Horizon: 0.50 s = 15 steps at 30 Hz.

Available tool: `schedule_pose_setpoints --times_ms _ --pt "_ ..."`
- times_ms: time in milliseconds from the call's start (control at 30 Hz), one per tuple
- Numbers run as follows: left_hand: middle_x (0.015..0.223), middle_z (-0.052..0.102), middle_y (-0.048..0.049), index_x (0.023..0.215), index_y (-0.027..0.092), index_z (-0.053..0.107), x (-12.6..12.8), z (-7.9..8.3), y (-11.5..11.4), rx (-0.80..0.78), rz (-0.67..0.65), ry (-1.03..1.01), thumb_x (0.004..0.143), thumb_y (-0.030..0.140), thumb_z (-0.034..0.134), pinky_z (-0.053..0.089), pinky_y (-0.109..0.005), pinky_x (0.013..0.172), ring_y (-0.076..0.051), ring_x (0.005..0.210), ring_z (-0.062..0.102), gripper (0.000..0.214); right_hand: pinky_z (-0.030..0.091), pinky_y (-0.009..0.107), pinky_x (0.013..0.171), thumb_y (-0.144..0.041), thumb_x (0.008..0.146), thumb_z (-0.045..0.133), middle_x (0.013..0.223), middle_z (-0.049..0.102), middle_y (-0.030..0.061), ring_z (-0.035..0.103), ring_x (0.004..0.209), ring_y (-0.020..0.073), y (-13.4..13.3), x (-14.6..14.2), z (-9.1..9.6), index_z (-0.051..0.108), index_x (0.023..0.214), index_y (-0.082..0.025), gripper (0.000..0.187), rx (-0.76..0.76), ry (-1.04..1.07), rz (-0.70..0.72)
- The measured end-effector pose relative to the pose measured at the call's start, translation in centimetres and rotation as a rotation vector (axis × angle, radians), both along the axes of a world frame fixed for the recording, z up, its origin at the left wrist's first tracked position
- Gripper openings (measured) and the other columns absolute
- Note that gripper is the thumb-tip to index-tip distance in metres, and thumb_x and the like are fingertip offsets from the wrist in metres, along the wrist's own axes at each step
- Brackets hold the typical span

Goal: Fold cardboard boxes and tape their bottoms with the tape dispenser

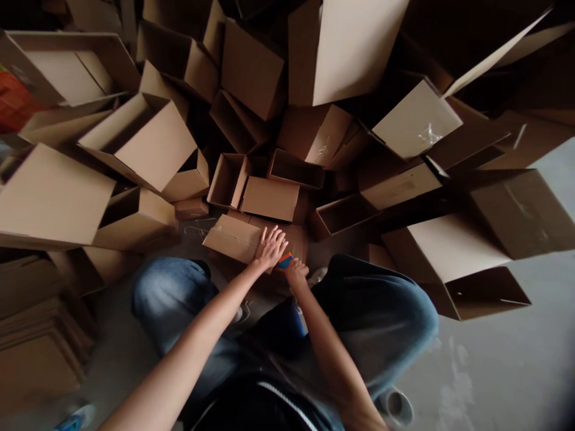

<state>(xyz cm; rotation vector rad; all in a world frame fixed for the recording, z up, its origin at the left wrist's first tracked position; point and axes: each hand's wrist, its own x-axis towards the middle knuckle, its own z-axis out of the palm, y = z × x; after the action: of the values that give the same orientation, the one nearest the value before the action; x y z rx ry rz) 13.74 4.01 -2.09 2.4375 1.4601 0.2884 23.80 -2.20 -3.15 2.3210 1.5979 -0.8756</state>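
Note:
Low between my bent knees lies a small brown cardboard box (231,238), with a strip of clear tape along its top. My left hand (271,246) rests on the right end of it, palm down and fingers spread. Just to the right, my right hand (296,272) is closed around a blue-and-orange hand tool (285,261). The tool's front sits close to the box's right edge, and its exact kind cannot be made out. More cardboard (295,239) shows beyond both hands.
Open cardboard boxes (272,197) crowd the front and both sides, some tilted on others. Flattened cardboard (38,359) is stacked at lower left. On the grey floor (494,347) stand a round hollow roll (396,407) and a bottle (76,419). A blue-and-white object (299,318) lies below my right forearm.

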Motion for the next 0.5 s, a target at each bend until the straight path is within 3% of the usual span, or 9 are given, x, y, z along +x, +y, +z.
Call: schedule_pose_setpoints --times_ms 133,233,367,433,500 --pt "0.148 0.064 -0.0098 0.14 0.017 0.062 -0.4 -0.2 0.1 -0.008 -0.012 -0.01 0.11 0.03 0.031 0.02 -0.051 0.133 -0.024 0.151 0.044 0.045 0.051 0.049 0.101 -0.029 0.105 0.047 0.135 0.058 0.038 0.062 0.127 0.0393 0.9 2.0 0.5 0.034 0.158 0.007 0.065 0.091 0.063 -0.121" --pt "0.148 0.064 -0.0098 0.141 0.017 0.061 -0.5 -0.3 0.3 -0.01 -0.009 -0.005 0.11 0.029 0.032 0.021 -0.051 0.133 -0.025 0.15 0.046 0.045 0.05 0.043 0.104 -0.013 0.1 0.044 0.141 0.056 0.034 0.063 0.128 0.0349 1.1 2.5 -0.2 0.025 0.163 0.003 0.068 0.106 0.175 -0.2" --pt "0.15 0.062 -0.0116 0.144 0.014 0.059 -0.3 -0.4 0.5 -0.018 -0.001 0.025 0.109 0.028 0.032 0.02 -0.052 0.133 -0.025 0.152 0.044 0.047 0.047 0.029 0.109 0.001 0.08 0.052 0.142 0.061 0.0211 0.061 0.132 0.0251 0.7 2.3 -1.7 0.04 0.159 -0.008 0.08 0.12 0.401 -0.271" --pt "0.152 0.061 -0.0123 0.146 0.013 0.058 -0.2 -0.3 0.5 -0.015 -0.001 0.033 0.108 0.028 0.031 0.018 -0.052 0.133 -0.026 0.152 0.044 0.049 0.046 0.031 0.112 -0.001 0.08 0.049 0.142 0.061 0.0206 0.06 0.133 0.0247 0.6 1.8 -2.0 0.047 0.154 -0.008 0.074 0.159 0.485 -0.34" --pt "0.152 0.06 -0.013 0.146 0.011 0.057 -0.1 -0.2 0.5 -0.017 0.001 0.031 0.108 0.029 0.03 0.018 -0.052 0.133 -0.027 0.152 0.043 0.05 0.043 0.035 0.116 -0.008 0.089 0.042 0.144 0.06 0.0218 0.057 0.135 0.0257 0.7 1.0 -2.0 0.052 0.148 -0.006 0.06 0.224 0.562 -0.421"
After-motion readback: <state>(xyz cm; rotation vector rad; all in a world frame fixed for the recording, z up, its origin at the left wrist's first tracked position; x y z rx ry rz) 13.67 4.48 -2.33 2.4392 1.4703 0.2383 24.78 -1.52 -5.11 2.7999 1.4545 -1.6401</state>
